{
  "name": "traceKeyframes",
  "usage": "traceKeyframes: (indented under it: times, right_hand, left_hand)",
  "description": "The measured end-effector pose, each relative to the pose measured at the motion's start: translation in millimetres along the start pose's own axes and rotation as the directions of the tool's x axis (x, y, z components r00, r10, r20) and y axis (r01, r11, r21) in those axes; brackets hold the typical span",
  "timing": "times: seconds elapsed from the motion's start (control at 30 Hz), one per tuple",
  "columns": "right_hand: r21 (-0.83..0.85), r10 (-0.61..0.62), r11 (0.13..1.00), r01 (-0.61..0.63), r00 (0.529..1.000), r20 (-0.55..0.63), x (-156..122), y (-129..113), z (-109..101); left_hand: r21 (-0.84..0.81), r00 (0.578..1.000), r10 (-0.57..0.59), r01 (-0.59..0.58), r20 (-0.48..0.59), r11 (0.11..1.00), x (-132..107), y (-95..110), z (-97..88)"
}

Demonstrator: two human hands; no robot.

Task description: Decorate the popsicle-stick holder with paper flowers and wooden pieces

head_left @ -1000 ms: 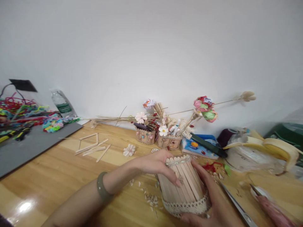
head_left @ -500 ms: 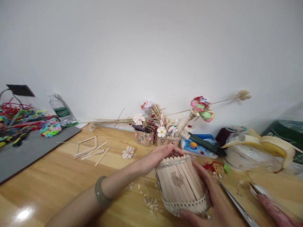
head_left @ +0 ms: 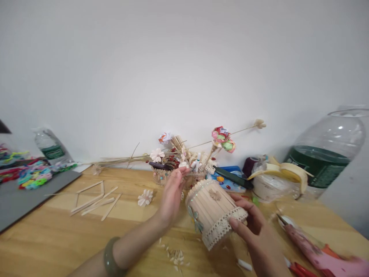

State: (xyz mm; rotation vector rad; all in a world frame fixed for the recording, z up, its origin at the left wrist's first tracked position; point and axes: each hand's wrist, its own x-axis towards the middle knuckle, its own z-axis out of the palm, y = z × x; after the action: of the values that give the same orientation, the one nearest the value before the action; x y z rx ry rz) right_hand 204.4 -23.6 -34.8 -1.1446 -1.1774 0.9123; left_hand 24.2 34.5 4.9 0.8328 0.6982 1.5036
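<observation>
Right hand [head_left: 255, 231], fingers bent around lace trim [head_left: 220, 229] of wooden pot [head_left: 209, 204], pot tilted over tabletop [head_left: 72, 242], left hand [head_left: 170, 198] beside it, fingers extended, empty, small basket [head_left: 159, 177] near back edge.

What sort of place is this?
Likely a craft workspace: the right hand holds a lace-trimmed wooden-stick pot, with loose sticks and what looks like a pink glue gun on the wooden table.

The stick pot [head_left: 211, 215] is at the frame's lower centre, before the baskets [head_left: 160, 176] on the table [head_left: 37, 242], with loose sticks [head_left: 86, 204] at left, a glue gun [head_left: 308, 243] at lower right and a bottle [head_left: 319, 163] behind it.
</observation>
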Motion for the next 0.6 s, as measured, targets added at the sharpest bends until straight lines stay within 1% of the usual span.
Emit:
traceKeyframes:
  times: [0.07, 0.1, 0.13, 0.17, 0.2, 0.27, 0.3, 0.33, 0.37, 0.4, 0.43, 0.47, 0.5, 0.53, 0.57, 0.6]
  right_hand:
    - [-0.019, -0.038, 0.999, 0.037, 0.999, -0.037, 1.0, -1.3, -4.2]
    - [-0.038, -0.092, 0.995, 0.089, 0.992, -0.086, 0.8, -2.0, -5.0]
    - [-0.061, -0.169, 0.985, 0.162, 0.975, -0.142, 0.2, -2.7, -4.9]
    - [-0.088, -0.257, 0.966, 0.244, 0.947, -0.193, -0.7, -3.4, -4.0]
    - [-0.116, -0.347, 0.937, 0.329, 0.908, -0.233, -1.8, -4.0, -2.5]
    - [-0.179, -0.513, 0.858, 0.481, 0.811, -0.281, -4.4, -4.7, 1.5]
    - [-0.217, -0.576, 0.817, 0.534, 0.768, -0.281, -5.8, -4.7, 3.4]
    - [-0.258, -0.625, 0.780, 0.571, 0.732, -0.270, -7.3, -4.3, 5.1]
    - [-0.298, -0.666, 0.744, 0.598, 0.702, -0.252, -8.7, -3.5, 6.4]
    - [-0.334, -0.694, 0.714, 0.615, 0.684, -0.225, -10.0, -2.3, 7.4]
    - [-0.366, -0.714, 0.689, 0.626, 0.671, -0.197, -11.4, -1.1, 8.0]
    - [-0.397, -0.729, 0.667, 0.631, 0.664, -0.168, -12.6, 0.1, 8.5]
    - [-0.426, -0.739, 0.646, 0.633, 0.659, -0.141, -13.6, 0.9, 8.7]
    - [-0.450, -0.743, 0.630, 0.633, 0.659, -0.114, -14.5, 1.0, 8.7]
    - [-0.463, -0.738, 0.624, 0.629, 0.669, -0.085, -15.0, 0.3, 8.5]
    - [-0.469, -0.729, 0.624, 0.625, 0.682, -0.059, -15.3, -1.4, 8.1]
  left_hand:
    - [0.083, 0.991, -0.059, 0.069, -0.117, 0.994, -4.7, -4.0, -0.4]
    - [0.110, 0.982, -0.090, 0.109, -0.166, 0.988, -7.9, -6.2, -0.1]
    - [0.124, 0.974, -0.118, 0.144, -0.195, 0.982, -11.5, -8.3, 0.4]
    - [0.129, 0.970, -0.132, 0.160, -0.205, 0.979, -15.2, -10.2, 1.4]
    - [0.130, 0.971, -0.133, 0.161, -0.200, 0.978, -18.9, -11.9, 2.5]
    - [0.112, 0.982, -0.143, 0.156, -0.120, 0.981, -25.6, -14.5, 5.3]
    - [0.087, 0.986, -0.162, 0.165, -0.045, 0.982, -28.7, -15.5, 6.7]
    - [0.051, 0.979, -0.197, 0.194, 0.055, 0.980, -31.6, -16.3, 8.0]
    - [0.013, 0.955, -0.245, 0.246, 0.168, 0.969, -34.4, -17.1, 9.1]
    - [-0.014, 0.911, -0.299, 0.316, 0.284, 0.949, -37.1, -17.7, 10.1]
    - [-0.022, 0.854, -0.351, 0.388, 0.384, 0.921, -39.6, -18.2, 10.8]
    - [-0.016, 0.800, -0.393, 0.448, 0.454, 0.894, -41.7, -18.5, 11.2]
    - [-0.006, 0.761, -0.423, 0.488, 0.492, 0.873, -43.3, -18.6, 11.5]
    - [0.000, 0.745, -0.437, 0.506, 0.504, 0.862, -44.3, -18.5, 11.5]
    - [-0.003, 0.747, -0.439, 0.508, 0.500, 0.861, -44.7, -18.2, 11.4]
    - [-0.014, 0.761, -0.430, 0.499, 0.486, 0.866, -44.5, -17.8, 11.2]
